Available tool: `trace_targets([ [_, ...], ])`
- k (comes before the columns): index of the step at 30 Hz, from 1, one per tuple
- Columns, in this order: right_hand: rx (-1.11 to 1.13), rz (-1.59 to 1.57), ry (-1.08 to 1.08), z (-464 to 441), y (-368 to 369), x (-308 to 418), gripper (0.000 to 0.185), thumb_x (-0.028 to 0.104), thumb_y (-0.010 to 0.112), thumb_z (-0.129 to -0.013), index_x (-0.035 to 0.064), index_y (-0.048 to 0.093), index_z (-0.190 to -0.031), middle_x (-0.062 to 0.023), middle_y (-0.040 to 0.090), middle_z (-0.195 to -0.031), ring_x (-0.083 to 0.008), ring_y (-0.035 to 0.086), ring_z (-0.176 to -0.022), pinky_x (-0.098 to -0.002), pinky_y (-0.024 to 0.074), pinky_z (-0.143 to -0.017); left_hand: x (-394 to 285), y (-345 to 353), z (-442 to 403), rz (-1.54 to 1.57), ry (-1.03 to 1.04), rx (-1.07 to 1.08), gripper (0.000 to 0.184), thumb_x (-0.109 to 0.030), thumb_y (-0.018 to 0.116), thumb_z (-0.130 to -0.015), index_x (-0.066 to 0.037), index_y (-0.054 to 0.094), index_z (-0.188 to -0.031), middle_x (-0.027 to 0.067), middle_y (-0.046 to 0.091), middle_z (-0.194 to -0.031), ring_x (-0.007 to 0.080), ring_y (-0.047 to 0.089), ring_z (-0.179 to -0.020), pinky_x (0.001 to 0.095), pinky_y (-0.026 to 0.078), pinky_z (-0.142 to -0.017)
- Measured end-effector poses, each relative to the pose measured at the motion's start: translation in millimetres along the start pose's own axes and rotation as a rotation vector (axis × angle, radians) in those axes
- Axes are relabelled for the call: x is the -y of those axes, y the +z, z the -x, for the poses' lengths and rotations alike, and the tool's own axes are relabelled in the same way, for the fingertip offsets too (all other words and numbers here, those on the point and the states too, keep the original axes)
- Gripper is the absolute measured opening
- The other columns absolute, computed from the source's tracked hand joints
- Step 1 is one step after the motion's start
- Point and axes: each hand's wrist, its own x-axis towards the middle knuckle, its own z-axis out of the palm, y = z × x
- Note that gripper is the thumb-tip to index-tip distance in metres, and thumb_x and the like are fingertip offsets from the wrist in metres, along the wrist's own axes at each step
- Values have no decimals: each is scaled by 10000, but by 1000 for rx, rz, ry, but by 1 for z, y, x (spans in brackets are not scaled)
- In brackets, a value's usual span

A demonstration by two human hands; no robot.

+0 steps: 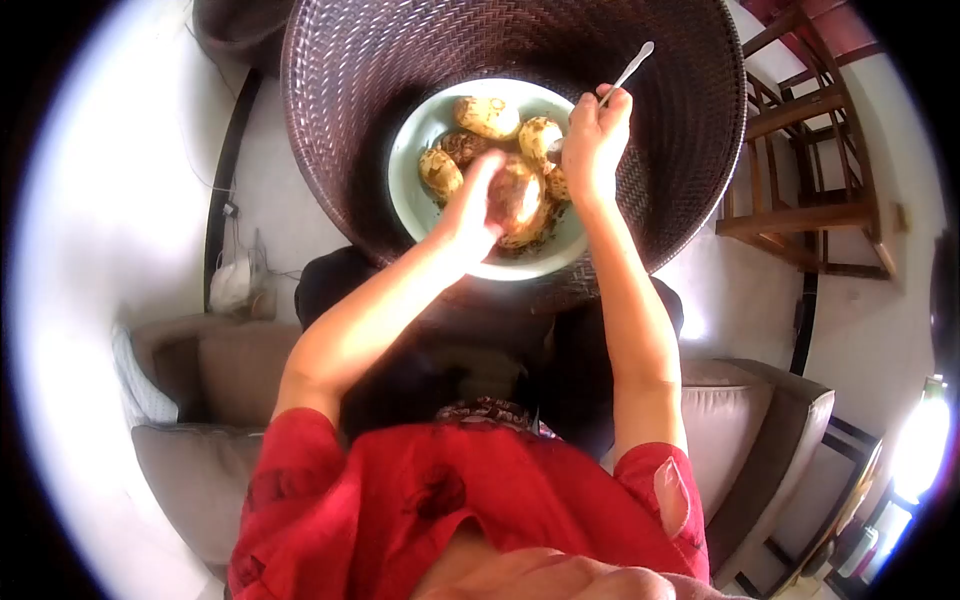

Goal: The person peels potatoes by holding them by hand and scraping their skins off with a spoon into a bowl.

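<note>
A pale green bowl (405, 200) sits inside a large dark woven basket, holding several brown-and-yellow root vegetables. My left hand (472, 215) is wrapped round the side of one root vegetable (518, 195), which is partly peeled and a little blurred, over the bowl's middle. At the bowl's right edge, my right hand (597, 140) is closed round a metal spoon (630, 72), its handle pointing up and to the right. Another peeled-looking piece (487, 117) lies at the back of the bowl. Dark scraps lie at the bowl's lower part.
The woven basket (340, 110) rises around the bowl. A wooden chair (800, 215) stands at the right. Behind my arms are sofa parts, with one seat (725, 405) on the right. A whitish bag (232, 285) is on the floor at left.
</note>
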Motion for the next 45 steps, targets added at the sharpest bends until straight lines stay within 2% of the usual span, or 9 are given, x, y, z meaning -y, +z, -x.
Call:
trace_targets([
  [6,167,-10,-32,43,1,24,151,85,456,-957,7,438,-1086,-44,510,-746,-97,488,-612,-251,417,-536,-6,11,8,-23,73,61,381,-318,413,-996,-85,446,-1296,93,551,-1233,196,554,-1113,395,472,-944],
  [11,10,241,-119,14,4,8,142,62,432,-947,-34,414,-1050,-175,581,-736,-218,594,-611,-353,481,-572,-7,11,13,-298,29,-84,443,-351,532,-955,-117,437,-1320,85,542,-1248,165,570,-1123,380,509,-925],
  [17,105,99,-60,39,4,19,160,102,485,-911,-5,461,-1027,-147,561,-791,-207,547,-668,-340,453,-622,-4,4,0,-66,62,-1,395,-343,525,-956,-89,472,-1253,84,580,-1172,183,581,-1098,378,497,-941],
  [23,-39,267,-213,5,5,-6,137,55,462,-933,-29,420,-1032,-222,578,-777,-239,620,-670,-358,484,-572,0,11,9,-366,81,-39,363,-430,469,-959,-142,446,-1179,24,535,-1023,128,567,-852,293,472,-628],
  [26,189,130,25,36,1,34,131,39,457,-929,-17,422,-1042,-230,587,-769,-315,618,-666,-398,494,-593,3,0,-5,-251,164,42,319,-381,443,-983,-133,446,-1182,28,535,-1032,113,555,-880,267,480,-678],
  [27,129,223,-350,45,6,28,137,47,454,-931,-17,420,-1048,-249,597,-775,-375,625,-673,-425,499,-605,3,-1,-4,-278,185,79,314,-378,439,-986,-134,445,-1184,26,531,-1046,114,553,-885,265,480,-686],
  [37,200,316,-287,44,6,23,148,77,461,-937,-30,424,-1033,-253,620,-763,-398,641,-653,-439,521,-590,6,-6,-7,-435,240,93,323,-374,461,-973,-119,473,-1170,18,513,-1021,94,526,-872,252,473,-672],
  [38,192,310,-209,39,5,19,146,79,457,-937,-32,425,-1027,-263,619,-781,-404,643,-689,-447,521,-627,8,-16,-13,-423,167,104,400,-424,440,-980,-148,457,-1270,48,504,-1245,150,481,-1161,351,403,-978],
  [45,119,264,-131,25,9,3,136,83,431,-950,-37,423,-1013,-265,618,-825,-401,644,-748,-456,514,-680,-4,-11,-20,-609,198,30,438,-452,429,-973,-143,405,-1283,68,470,-1280,187,483,-1175,431,385,-1012],
])
